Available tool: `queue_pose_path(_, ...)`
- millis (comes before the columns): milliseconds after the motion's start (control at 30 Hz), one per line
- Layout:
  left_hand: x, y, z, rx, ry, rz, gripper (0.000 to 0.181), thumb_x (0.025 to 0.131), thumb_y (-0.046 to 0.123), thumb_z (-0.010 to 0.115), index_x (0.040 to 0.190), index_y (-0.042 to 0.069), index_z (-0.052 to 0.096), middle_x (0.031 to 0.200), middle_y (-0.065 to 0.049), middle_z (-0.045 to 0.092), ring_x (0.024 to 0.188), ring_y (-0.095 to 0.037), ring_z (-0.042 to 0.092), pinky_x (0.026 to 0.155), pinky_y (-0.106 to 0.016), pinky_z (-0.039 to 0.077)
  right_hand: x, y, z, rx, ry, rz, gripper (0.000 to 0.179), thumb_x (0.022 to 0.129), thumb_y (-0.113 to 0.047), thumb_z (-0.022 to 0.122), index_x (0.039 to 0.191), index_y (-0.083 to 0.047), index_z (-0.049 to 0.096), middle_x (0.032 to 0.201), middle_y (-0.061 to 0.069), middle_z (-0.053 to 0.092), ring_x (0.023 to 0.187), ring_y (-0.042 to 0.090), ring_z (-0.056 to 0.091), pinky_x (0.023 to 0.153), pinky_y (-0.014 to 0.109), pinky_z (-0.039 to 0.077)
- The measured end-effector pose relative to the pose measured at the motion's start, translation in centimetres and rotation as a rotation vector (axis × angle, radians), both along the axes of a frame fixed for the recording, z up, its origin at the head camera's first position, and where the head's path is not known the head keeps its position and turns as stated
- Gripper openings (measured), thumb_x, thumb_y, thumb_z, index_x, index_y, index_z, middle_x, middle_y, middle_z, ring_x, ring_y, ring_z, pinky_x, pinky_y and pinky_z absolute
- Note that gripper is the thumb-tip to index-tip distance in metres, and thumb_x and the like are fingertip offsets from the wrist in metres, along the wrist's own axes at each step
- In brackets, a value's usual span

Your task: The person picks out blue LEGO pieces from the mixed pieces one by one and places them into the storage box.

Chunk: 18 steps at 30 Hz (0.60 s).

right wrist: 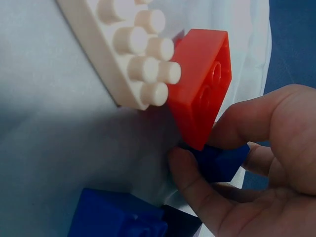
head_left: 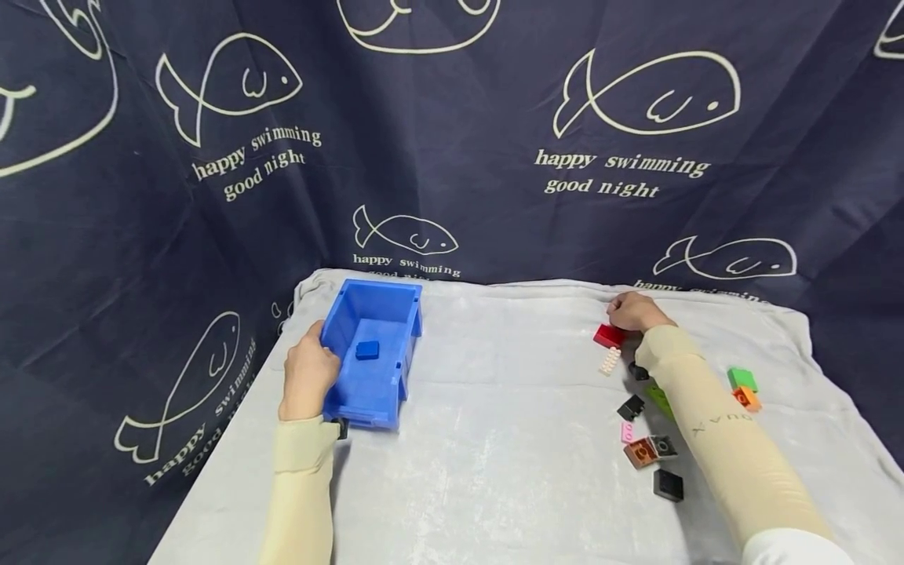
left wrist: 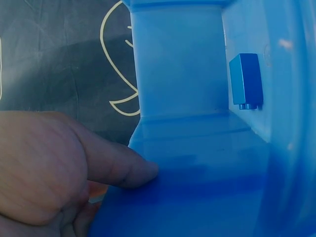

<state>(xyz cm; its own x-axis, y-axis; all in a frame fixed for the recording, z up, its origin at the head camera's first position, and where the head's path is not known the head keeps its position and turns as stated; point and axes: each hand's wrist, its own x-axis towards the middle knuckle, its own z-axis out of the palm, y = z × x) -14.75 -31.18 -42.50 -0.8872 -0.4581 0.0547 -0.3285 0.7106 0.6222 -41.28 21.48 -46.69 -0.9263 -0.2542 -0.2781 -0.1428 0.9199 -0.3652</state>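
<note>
Nearest to the person, a black brick is lying on the cloth-covered counter, and a little beyond it a brown brick and a dark grey brick are sitting side by side. Past these, a lime green piece is hiding partly under the right sleeve, so its full shape is staying unclear. On the left, the left hand is gripping the side wall of a blue bin — the bin is stretching its long axis from near to far, and a small blue brick is resting on its floor. Farther, at the right back part, the right hand is pinching a dark blue brick between its fingers, just beside a red brick, while a white studded brick is lying on the near side of the red one. The bin is standing well to the left of the pinched brick and the left hand is being the closer one to it. Which way this brick's long axis is pointing, I cannot tell — the fingers are covering its ends, and in the head view the hand is hiding it. In the right wrist view, another blue block is running out of the lower edge. Behind everything, a dark curtain is hanging.
</note>
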Motion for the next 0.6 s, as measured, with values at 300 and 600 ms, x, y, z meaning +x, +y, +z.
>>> queue_pose_path(300, 0.2, 0.0, 0.0, -0.002, -0.004, -0.004, 0.056, 0.094, 0.002, 0.039, 0.148, 0.004, 0.049, 0.131, -0.035, 0.061, 0.114, -0.057, 0.061, 0.093, -0.068, 0.049, 0.5, 0.4, -0.3, -0.153, -0.047, -0.087, 0.030, 0.090, -0.013, 0.057, 0.117, -0.001, 0.063, 0.103, 0.016, 0.061, 0.084, 0.029, 0.054, 0.066, 0.035, 0.044)
queue_pose_path(600, 0.1, -0.2, -0.2, 0.010, -0.010, -0.004, 0.058, 0.093, 0.003, 0.039, 0.150, 0.006, 0.048, 0.132, -0.035, 0.061, 0.114, -0.057, 0.061, 0.092, -0.067, 0.049, 1.5, 0.1, 0.7, -0.240, 0.007, -0.100, 0.035, 0.088, -0.009, 0.060, 0.120, 0.004, 0.063, 0.083, 0.008, 0.066, 0.071, 0.018, 0.058, 0.065, 0.033, 0.049)
